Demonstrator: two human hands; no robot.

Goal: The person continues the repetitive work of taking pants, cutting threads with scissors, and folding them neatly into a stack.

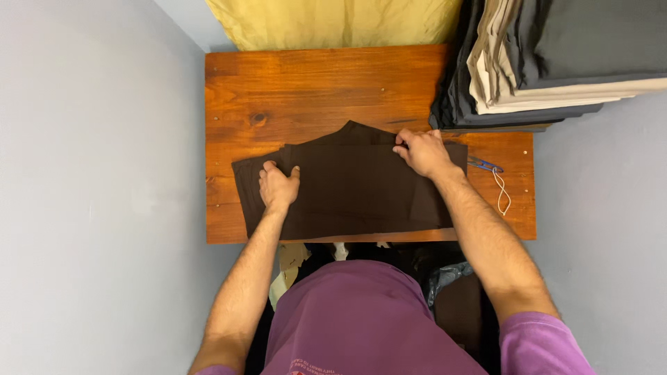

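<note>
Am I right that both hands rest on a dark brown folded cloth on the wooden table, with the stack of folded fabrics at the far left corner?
Not quite: the stack of folded fabrics sits at the far right corner of the wooden table, as the head view shows. The rest holds: left hand and right hand rest on the dark brown cloth.

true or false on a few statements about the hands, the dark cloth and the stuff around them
1. The left hand lies flat on the dark brown cloth. True.
2. The right hand holds the blue snips. False: it grips the cloth's upper edge; the snips lie beside it on the wooden table.
3. A stack of folded fabric sits at the table's far right corner. True.
4. The cloth is white. False: dark brown.
</note>
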